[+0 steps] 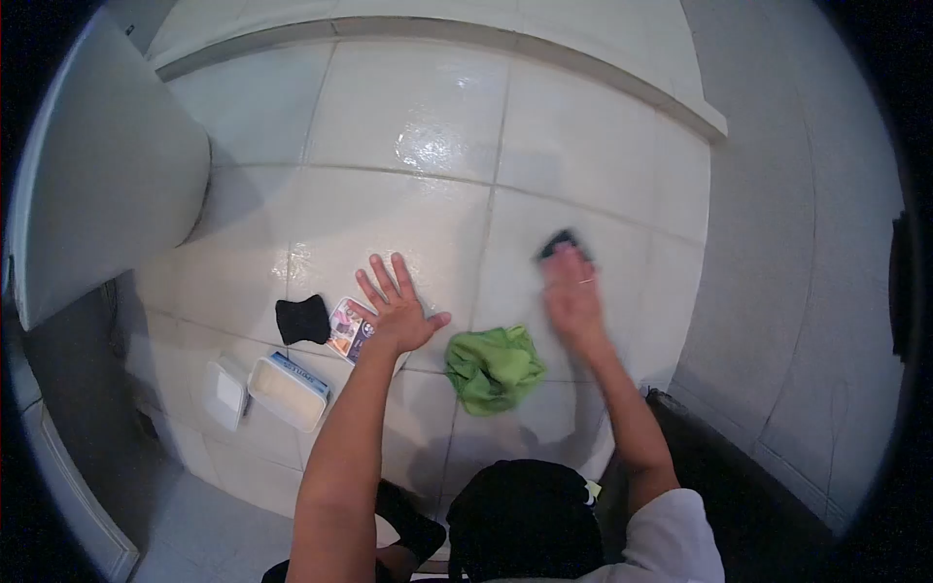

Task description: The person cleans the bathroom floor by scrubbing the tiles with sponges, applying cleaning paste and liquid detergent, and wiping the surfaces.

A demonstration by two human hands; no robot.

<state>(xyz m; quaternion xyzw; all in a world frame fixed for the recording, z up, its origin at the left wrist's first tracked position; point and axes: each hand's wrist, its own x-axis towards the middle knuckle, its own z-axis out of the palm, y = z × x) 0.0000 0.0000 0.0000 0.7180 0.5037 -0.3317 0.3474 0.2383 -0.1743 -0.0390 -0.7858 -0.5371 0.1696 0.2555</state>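
My left hand (397,316) is open with its fingers spread over the wet floor tiles, holding nothing. Partly beneath it lies a flat packet with a colourful printed label (348,328). A black sponge (303,321) rests beside that packet. Further right, my right hand (573,296), smeared by motion, has its fingers on a dark scrubbing pad (560,241) against the tiles. Between the hands a crumpled green cloth (494,369) lies on the floor.
A white plastic tub (288,393) with a blue label and a clear lid (227,391) sit at lower left. The white toilet base (126,165) stands on the left. A raised ledge (437,29) crosses the far side; a grey wall (787,253) bounds the right.
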